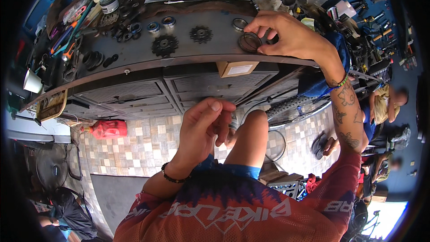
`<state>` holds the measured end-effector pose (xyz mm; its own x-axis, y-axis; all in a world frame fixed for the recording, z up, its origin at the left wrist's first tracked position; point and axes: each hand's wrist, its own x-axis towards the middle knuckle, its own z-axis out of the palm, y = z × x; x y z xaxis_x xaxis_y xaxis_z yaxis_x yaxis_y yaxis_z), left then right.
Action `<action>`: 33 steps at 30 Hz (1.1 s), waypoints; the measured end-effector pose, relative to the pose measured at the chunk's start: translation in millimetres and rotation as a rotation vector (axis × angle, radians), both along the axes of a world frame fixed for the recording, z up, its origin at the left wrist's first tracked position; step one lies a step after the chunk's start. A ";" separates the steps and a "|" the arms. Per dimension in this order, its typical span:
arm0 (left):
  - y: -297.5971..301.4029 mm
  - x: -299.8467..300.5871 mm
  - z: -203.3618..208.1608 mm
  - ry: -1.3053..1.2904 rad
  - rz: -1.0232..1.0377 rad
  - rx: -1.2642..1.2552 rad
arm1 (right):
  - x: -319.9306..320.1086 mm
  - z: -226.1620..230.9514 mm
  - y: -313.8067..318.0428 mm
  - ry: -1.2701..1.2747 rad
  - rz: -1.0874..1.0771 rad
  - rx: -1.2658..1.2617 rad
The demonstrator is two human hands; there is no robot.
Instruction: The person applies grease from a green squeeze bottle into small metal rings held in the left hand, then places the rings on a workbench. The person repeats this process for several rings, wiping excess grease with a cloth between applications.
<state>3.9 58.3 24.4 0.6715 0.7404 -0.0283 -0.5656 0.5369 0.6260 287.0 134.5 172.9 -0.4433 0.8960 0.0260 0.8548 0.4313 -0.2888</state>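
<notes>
My right hand (286,33) reaches over the front of the workbench, its thumb and fingers closed on a thin dark metal ring (250,42) at the bench top. Just behind it lies a smaller metal ring (239,24). To the left of them sit a small toothed sprocket (201,34) and a darker pulley-like sprocket (164,45). Two blue-edged bearings (153,27) lie behind that one. In front of my body, below the bench edge, my left hand (206,123) hangs in the air with loosely curled fingers, and no object shows in it.
The workbench (201,57) runs across, with drawers (125,94) beneath and a small cardboard box (237,68) at its edge. Tools (67,40) crowd its left end. A red jug (109,129) stands on the tiled floor. A bicycle tyre (291,105) is at right; other people sit beyond.
</notes>
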 end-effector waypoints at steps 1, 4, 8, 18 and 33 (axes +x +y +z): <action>0.3 -0.3 -2.1 0.008 0.004 0.005 | -0.6 -0.2 0.4 -0.003 0.002 -0.003; 0.6 0.5 -4.1 0.027 0.015 0.020 | -1.9 -0.6 0.4 -0.008 0.005 -0.010; 1.6 2.6 -3.5 0.101 0.036 0.109 | -4.3 -0.6 0.5 -0.012 0.020 0.009; -1.0 8.3 1.8 0.259 0.099 0.224 | -7.6 -0.3 2.4 -0.028 -0.003 0.003; 116.4 31.7 81.9 0.930 0.500 2.140 | 8.9 -15.2 -0.4 0.099 0.050 0.048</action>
<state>35.6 174.7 106.3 0.7682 0.1708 0.6170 0.2433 -0.9693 -0.0347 295.9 134.1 157.6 -0.4805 0.8695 0.1145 0.8003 0.4881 -0.3483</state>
